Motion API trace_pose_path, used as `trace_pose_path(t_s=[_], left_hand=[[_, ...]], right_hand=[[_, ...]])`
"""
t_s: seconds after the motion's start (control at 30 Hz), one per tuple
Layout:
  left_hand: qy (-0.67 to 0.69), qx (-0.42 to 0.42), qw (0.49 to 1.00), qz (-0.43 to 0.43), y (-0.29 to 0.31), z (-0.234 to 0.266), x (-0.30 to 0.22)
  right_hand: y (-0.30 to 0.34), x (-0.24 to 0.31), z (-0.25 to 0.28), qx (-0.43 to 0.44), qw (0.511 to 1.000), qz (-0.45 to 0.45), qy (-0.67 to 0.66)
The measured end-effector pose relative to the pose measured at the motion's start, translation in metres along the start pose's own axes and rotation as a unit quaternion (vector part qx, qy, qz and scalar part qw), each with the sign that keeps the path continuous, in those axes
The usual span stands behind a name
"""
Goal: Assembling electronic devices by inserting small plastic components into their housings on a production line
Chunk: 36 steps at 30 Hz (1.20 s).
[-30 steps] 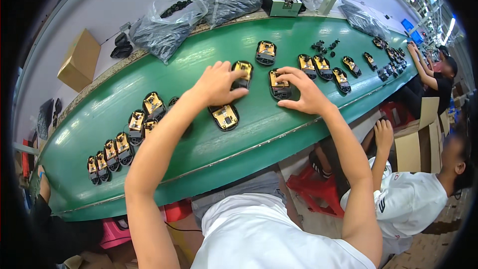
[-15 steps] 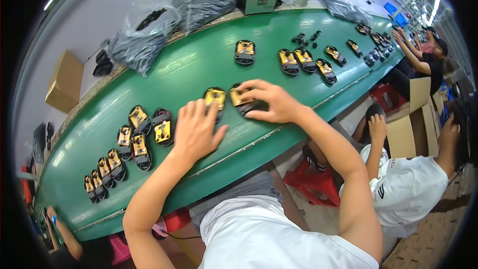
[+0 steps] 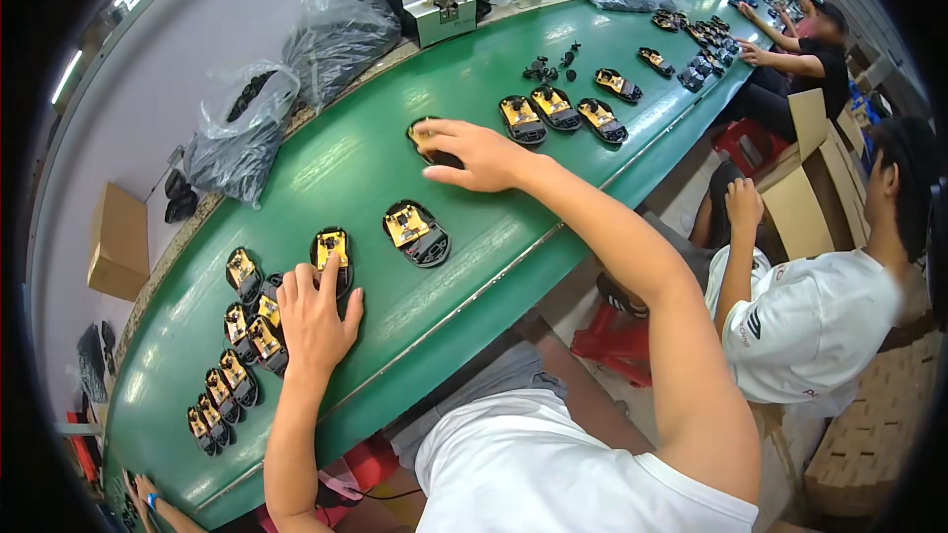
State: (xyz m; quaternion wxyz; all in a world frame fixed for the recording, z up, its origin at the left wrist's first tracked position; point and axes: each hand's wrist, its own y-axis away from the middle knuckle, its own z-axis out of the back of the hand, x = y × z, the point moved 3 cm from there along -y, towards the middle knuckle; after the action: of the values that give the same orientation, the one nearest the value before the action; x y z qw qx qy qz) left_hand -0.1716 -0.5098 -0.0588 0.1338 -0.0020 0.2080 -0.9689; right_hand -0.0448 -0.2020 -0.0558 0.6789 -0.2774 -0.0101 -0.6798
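Green conveyor belt (image 3: pixel 474 89), open mouse shells. Left hand (image 3: pixel 314 318): flat, unclenched, index finger touching the shell (image 3: pixel 332 249) at its 12 o'clock, long axis running 12–6. Right hand (image 3: pixel 472 153): cupped over another shell (image 3: pixel 427 138), fingertips closing on it. Third shell (image 3: pixel 416 232) lies untouched between the hands.

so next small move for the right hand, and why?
Probably slide the part under the right hand down the green belt toward the open black-and-yellow unit. The palm covers that part, alone and far from the row by the left hand, whose finger rests on another unit.
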Motion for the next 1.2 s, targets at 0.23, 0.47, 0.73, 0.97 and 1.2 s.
trace_pose_path(t_s=[0.23,0.47,0.73,0.97,1.2], left_hand=[[0.05,-0.031,0.997,-0.057,-0.026,0.014,-0.033],[0.096,-0.027,0.992,-0.077,-0.048,-0.005,-0.061],[0.109,-0.039,0.993,-0.011,-0.022,0.0,-0.04],[0.075,-0.078,0.994,0.012,-0.025,-0.011,-0.035],[0.115,-0.102,0.988,0.02,-0.025,-0.013,-0.041]], right_hand=[[0.063,0.047,0.017,-0.009,0.99,0.029,-0.135],[0.052,0.085,0.0,-0.011,0.995,-0.008,-0.096],[0.055,0.098,0.0,-0.088,0.996,-0.008,-0.022],[0.017,0.115,-0.016,-0.025,0.998,0.03,0.052],[0.028,0.118,-0.023,-0.023,0.999,0.011,0.028]])
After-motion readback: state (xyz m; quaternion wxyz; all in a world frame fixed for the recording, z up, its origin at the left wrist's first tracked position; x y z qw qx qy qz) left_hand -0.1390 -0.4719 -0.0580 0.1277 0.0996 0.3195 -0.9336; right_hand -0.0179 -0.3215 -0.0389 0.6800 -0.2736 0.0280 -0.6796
